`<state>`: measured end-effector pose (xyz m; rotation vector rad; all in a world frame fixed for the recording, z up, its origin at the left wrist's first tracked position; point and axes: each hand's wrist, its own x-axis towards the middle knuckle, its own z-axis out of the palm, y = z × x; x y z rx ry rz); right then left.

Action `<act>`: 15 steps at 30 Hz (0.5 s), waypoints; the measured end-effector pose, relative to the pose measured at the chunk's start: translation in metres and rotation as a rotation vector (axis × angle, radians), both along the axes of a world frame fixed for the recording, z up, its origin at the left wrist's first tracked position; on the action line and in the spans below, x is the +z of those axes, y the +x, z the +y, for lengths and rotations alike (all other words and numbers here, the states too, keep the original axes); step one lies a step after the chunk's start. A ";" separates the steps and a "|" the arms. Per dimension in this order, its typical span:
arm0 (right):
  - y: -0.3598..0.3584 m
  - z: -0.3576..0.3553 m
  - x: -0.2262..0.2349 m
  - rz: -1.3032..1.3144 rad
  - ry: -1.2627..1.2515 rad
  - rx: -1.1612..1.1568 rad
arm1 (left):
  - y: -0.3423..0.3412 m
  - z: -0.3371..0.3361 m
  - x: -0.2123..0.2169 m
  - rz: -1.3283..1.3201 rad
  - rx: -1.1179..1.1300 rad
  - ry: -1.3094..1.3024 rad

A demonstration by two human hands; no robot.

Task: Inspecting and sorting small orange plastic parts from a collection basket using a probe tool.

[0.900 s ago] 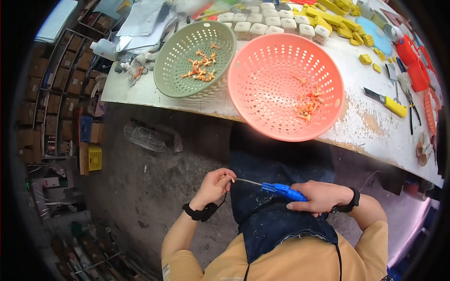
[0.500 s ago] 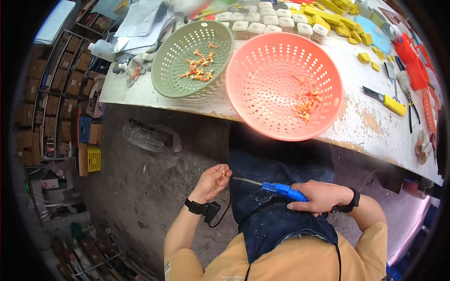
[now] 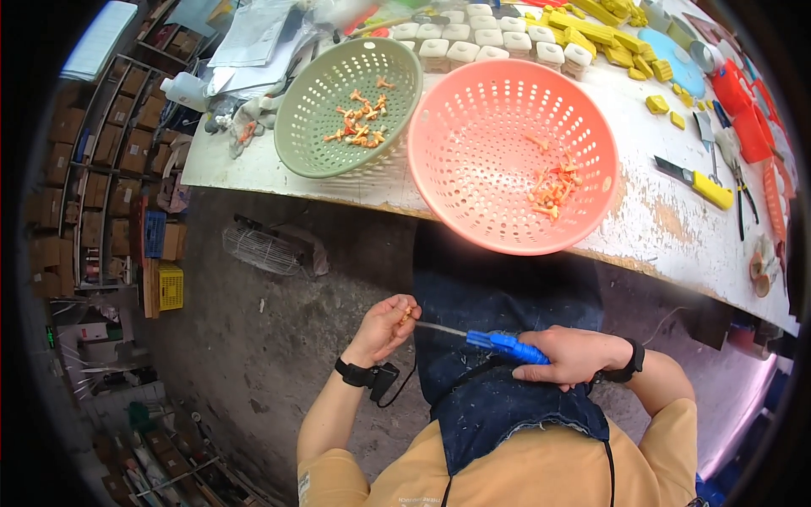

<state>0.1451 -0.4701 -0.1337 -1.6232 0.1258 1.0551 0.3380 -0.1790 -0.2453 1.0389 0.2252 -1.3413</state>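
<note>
Left fingers (image 3: 400, 303) hold an orange piece (image 3: 405, 316); right fingers (image 3: 531, 373), a blue tool (image 3: 497, 341).

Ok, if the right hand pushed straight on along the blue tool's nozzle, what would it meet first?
The small orange piece in the left hand, most likely: the blue tool in the right hand aims its nozzle there, though depth is unclear.

This looks like a workshop: a chipped, paint-worn desk (image 3: 688, 241) carries a knife (image 3: 712, 192) and pliers (image 3: 740, 188), shelves (image 3: 106, 190) stand packed with cardboard boxes (image 3: 135, 150), the floor (image 3: 253, 355) is stained, and a flecked apron (image 3: 515, 414) covers a shirt (image 3: 541, 477).
</note>
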 end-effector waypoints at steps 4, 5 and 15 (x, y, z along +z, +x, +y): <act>-0.004 0.000 -0.005 -0.015 -0.040 -0.008 | -0.003 -0.008 0.009 -0.260 -0.102 0.108; -0.005 0.001 -0.004 -0.017 -0.021 -0.009 | -0.004 -0.009 0.011 -0.347 -0.147 0.184; 0.002 0.003 0.001 0.010 -0.051 0.016 | -0.021 -0.013 0.024 -0.953 -0.442 0.275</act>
